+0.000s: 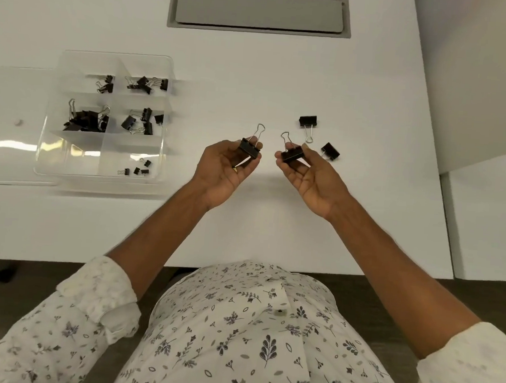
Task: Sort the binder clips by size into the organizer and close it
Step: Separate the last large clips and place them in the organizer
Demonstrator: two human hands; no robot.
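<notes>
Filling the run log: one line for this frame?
left hand: holding binder clip | right hand: holding second clip | loose on table: two clips | organizer: open, partly sorted

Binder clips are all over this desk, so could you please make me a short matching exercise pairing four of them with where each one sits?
Things:
1. clip with handle toward the person
2. clip farthest right
3. clip tilted left
4. smallest clips

Places:
A. nearest compartment of the organizer
B. in the left hand
C. on the desk, beside the right hand
D. on the desk, beyond the right hand

Pairs: 1-D, 2-C, 3-B, 4-A
</notes>
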